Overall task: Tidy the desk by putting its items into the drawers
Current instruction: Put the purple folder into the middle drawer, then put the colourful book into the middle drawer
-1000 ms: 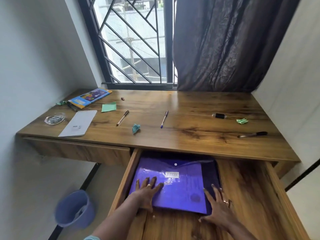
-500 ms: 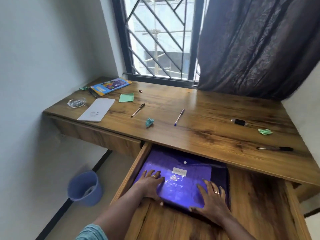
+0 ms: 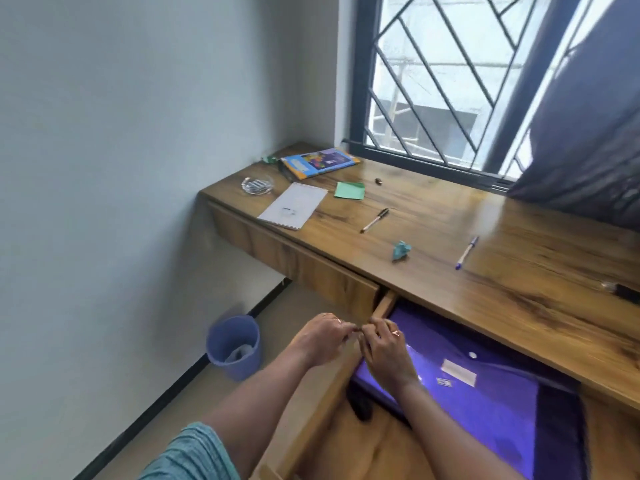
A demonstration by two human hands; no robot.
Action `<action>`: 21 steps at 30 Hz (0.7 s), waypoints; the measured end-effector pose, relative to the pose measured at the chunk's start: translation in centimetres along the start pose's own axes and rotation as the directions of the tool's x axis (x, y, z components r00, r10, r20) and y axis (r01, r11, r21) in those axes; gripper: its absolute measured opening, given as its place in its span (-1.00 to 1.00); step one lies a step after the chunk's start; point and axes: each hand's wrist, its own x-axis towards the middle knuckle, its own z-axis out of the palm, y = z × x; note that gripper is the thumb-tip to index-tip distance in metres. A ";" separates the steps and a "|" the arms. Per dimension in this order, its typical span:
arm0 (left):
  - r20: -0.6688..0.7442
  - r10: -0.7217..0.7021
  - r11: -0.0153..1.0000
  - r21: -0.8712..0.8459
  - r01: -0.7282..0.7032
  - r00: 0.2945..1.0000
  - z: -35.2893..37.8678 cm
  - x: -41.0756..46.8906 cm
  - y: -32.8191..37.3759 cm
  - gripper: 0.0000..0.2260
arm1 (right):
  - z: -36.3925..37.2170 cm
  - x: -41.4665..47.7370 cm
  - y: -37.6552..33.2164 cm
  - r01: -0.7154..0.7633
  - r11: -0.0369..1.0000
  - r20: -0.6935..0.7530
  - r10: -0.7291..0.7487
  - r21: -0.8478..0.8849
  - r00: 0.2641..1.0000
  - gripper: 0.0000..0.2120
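Lying in the open drawer (image 3: 318, 424), the purple folder (image 3: 502, 410) is partly hidden by the desk top (image 3: 433, 271) and the right hand (image 3: 384, 351). The left hand (image 3: 322, 337) is met fingertip to fingertip; anything pinched cannot be made out.

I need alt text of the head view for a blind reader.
The left hand and right hand meet over an open drawer holding a purple folder. A notepad, black-capped pen and blue pen lie on the desk.

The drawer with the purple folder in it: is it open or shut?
Open. The drawer is pulled well out from under the desk, and the purple folder lies flat inside, in plain sight.
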 end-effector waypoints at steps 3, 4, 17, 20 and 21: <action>-0.068 -0.063 0.997 -0.036 0.061 0.996 -1.3 -1.9 -6.4 -0.68 | 2.6 4.1 -5.5 0.004 1.000 0.064 -0.005 0.022 0.998 -0.74; -0.066 -0.093 0.995 -0.041 0.091 0.993 -1.8 -2.4 -8.6 -0.68 | 3.4 5.5 -7.4 0.015 1.000 0.075 -0.017 0.023 0.997 -0.74; -0.029 -0.277 0.955 -0.120 0.272 0.960 -8.4 0.4 -25.6 -0.63 | 9.3 21.4 -17.5 -0.121 0.990 0.094 0.114 0.070 0.989 -0.74; -0.021 -0.290 0.950 -0.127 0.285 0.957 -9.6 3.6 -27.6 -0.61 | 9.8 25.5 -16.7 -0.203 0.971 0.092 0.192 0.126 0.977 -0.77; -0.020 -0.287 0.951 -0.127 0.282 0.958 -9.9 4.7 -28.3 -0.60 | 9.9 27.0 -16.3 -0.235 0.962 0.096 0.223 0.139 0.970 -0.75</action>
